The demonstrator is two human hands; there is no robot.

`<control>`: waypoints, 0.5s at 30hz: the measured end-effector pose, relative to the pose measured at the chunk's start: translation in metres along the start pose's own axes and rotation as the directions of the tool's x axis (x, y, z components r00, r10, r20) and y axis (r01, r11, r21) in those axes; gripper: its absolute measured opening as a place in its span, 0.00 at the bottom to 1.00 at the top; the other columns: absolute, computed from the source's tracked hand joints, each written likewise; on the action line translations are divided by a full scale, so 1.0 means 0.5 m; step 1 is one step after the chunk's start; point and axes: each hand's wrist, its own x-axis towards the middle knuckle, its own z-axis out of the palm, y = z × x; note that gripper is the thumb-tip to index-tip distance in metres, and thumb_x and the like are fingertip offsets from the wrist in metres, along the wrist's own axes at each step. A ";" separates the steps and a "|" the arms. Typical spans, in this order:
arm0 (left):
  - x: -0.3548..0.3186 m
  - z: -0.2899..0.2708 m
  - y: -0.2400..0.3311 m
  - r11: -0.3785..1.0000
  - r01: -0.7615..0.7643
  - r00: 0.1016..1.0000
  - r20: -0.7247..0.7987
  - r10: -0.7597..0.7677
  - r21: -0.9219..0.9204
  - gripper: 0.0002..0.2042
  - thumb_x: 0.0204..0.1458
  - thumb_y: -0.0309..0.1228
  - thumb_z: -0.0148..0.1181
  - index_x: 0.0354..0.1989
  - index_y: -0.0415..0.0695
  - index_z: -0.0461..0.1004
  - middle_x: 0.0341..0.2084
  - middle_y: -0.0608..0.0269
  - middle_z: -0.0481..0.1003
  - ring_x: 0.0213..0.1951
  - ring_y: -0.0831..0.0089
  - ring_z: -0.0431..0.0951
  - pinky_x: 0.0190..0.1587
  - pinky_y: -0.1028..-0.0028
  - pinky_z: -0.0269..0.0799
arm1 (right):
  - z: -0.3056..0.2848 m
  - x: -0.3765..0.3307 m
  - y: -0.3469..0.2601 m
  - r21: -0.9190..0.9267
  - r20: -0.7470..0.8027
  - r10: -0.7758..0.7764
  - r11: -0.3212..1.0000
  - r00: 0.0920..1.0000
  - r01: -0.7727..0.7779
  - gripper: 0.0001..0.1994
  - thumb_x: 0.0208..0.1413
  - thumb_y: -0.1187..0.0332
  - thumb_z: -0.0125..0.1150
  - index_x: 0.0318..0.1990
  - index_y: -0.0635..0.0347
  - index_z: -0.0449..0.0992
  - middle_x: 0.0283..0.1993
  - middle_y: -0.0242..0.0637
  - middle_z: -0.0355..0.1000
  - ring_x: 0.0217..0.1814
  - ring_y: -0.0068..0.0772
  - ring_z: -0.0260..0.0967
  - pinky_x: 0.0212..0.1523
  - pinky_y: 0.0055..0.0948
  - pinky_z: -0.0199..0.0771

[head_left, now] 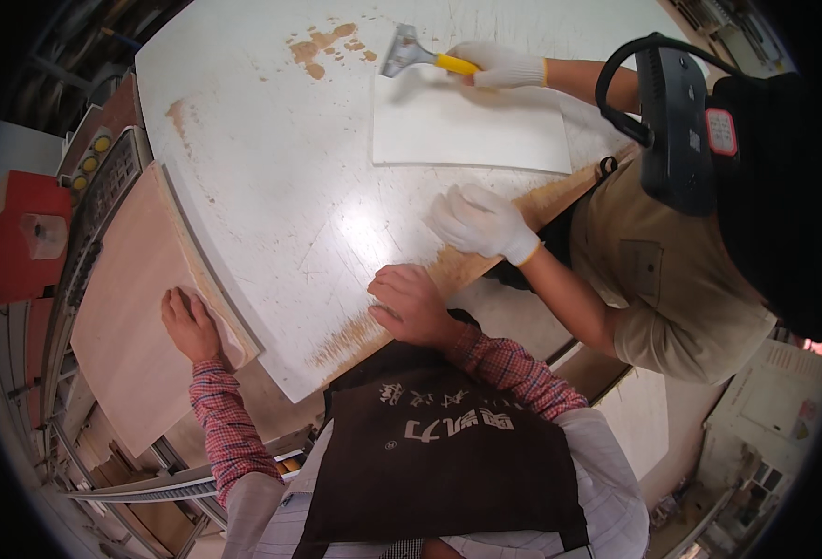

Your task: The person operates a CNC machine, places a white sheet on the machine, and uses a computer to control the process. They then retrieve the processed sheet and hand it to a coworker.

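My left hand (190,324) lies flat on a bare plywood board (136,298) at the left, its fingers stretched out near the board's long edge. At the near edge of a white worktable (290,233), my right hand (416,303) rests with its fingers loosely bent and the thumb apart. Nothing shows in its grasp, though its underside is hidden. A co-worker's gloved hand (504,65) holds a scraper (420,56) with a yellow handle over a white panel (467,130). The co-worker's other gloved hand (481,222) rests beside my right hand, not touching it.
Worn brown patches (327,47) mark the tabletop, and its near edge (560,200) is chipped down to wood. Along the left stands a machine with a red housing (24,238) and round yellow parts. The co-worker (663,242) stands close at the right, wearing a dark device.
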 end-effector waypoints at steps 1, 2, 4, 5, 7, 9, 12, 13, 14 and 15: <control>0.000 0.000 0.000 1.000 -0.004 1.000 -0.005 0.004 -0.002 0.21 0.63 0.37 0.52 0.61 0.37 0.68 0.62 0.43 0.67 0.62 0.46 0.66 0.65 0.58 0.61 | 0.000 -0.001 0.001 -0.001 0.003 0.002 1.000 1.000 -0.002 0.10 0.49 0.68 0.65 0.39 0.59 0.76 0.42 0.36 0.73 0.51 0.39 0.70 0.52 0.39 0.65; -0.001 0.000 0.001 1.000 -0.007 1.000 -0.010 0.007 -0.003 0.21 0.63 0.37 0.52 0.61 0.37 0.68 0.62 0.43 0.67 0.62 0.46 0.66 0.65 0.58 0.61 | 0.001 -0.002 0.002 -0.001 0.006 0.004 1.000 1.000 -0.004 0.11 0.49 0.68 0.66 0.40 0.59 0.76 0.43 0.37 0.74 0.51 0.40 0.70 0.52 0.39 0.65; 0.000 -0.003 0.007 1.000 -0.008 1.000 -0.018 0.008 0.000 0.21 0.62 0.35 0.53 0.59 0.37 0.69 0.61 0.43 0.67 0.60 0.45 0.67 0.64 0.56 0.62 | 0.002 -0.002 0.002 -0.003 0.004 0.002 1.000 1.000 -0.002 0.11 0.49 0.68 0.66 0.40 0.59 0.76 0.43 0.37 0.74 0.51 0.40 0.71 0.52 0.39 0.66; 0.000 -0.004 0.009 1.000 -0.008 1.000 -0.021 0.008 0.002 0.20 0.61 0.34 0.53 0.59 0.36 0.69 0.61 0.43 0.67 0.60 0.45 0.67 0.63 0.56 0.63 | 0.003 -0.002 0.001 -0.006 -0.002 0.000 1.000 1.000 0.000 0.10 0.49 0.68 0.65 0.39 0.59 0.76 0.42 0.36 0.73 0.51 0.39 0.70 0.52 0.39 0.66; 0.000 -0.004 0.010 1.000 -0.001 1.000 -0.022 0.001 -0.011 0.20 0.61 0.34 0.53 0.59 0.36 0.69 0.61 0.43 0.67 0.60 0.45 0.67 0.63 0.56 0.63 | 0.002 -0.002 0.001 -0.009 -0.004 -0.006 1.000 1.000 0.006 0.10 0.49 0.68 0.65 0.39 0.59 0.76 0.42 0.35 0.73 0.50 0.38 0.70 0.52 0.40 0.66; 0.001 -0.003 0.010 1.000 0.006 1.000 -0.017 -0.006 -0.028 0.20 0.61 0.34 0.53 0.59 0.36 0.69 0.61 0.43 0.67 0.61 0.45 0.67 0.64 0.56 0.62 | -0.001 -0.002 0.001 -0.013 -0.004 -0.006 1.000 1.000 0.006 0.10 0.50 0.68 0.65 0.39 0.58 0.76 0.42 0.35 0.73 0.51 0.38 0.71 0.52 0.40 0.66; 0.002 -0.001 0.008 0.999 0.015 1.000 -0.017 -0.016 -0.045 0.21 0.62 0.34 0.53 0.60 0.36 0.69 0.62 0.43 0.66 0.61 0.45 0.66 0.64 0.57 0.62 | 0.007 -0.007 0.008 0.006 -0.033 -0.013 1.000 0.999 0.013 0.10 0.50 0.68 0.65 0.40 0.58 0.76 0.42 0.35 0.73 0.52 0.38 0.71 0.53 0.40 0.67; -0.001 0.001 0.008 0.999 0.016 1.000 -0.025 -0.017 -0.046 0.20 0.61 0.33 0.53 0.59 0.36 0.69 0.62 0.43 0.66 0.61 0.45 0.66 0.64 0.57 0.62 | 0.008 -0.010 0.011 0.004 -0.032 -0.018 1.000 0.999 0.018 0.10 0.50 0.68 0.65 0.40 0.58 0.76 0.42 0.35 0.73 0.52 0.38 0.71 0.53 0.40 0.66; -0.002 0.003 0.008 0.999 0.017 0.999 -0.033 -0.018 -0.047 0.20 0.61 0.33 0.53 0.59 0.36 0.69 0.61 0.43 0.66 0.61 0.45 0.66 0.64 0.56 0.62 | 0.012 -0.012 0.013 0.001 -0.030 -0.023 1.000 0.999 0.023 0.10 0.50 0.68 0.65 0.40 0.58 0.76 0.43 0.35 0.73 0.53 0.39 0.70 0.54 0.40 0.66; -0.005 0.006 0.006 0.999 0.021 0.999 -0.028 -0.023 -0.049 0.20 0.61 0.33 0.53 0.59 0.36 0.69 0.62 0.43 0.66 0.61 0.46 0.66 0.64 0.56 0.62 | 0.014 -0.015 0.016 -0.003 -0.027 -0.027 1.000 0.999 0.027 0.10 0.50 0.68 0.65 0.40 0.58 0.76 0.43 0.35 0.73 0.53 0.39 0.70 0.54 0.40 0.66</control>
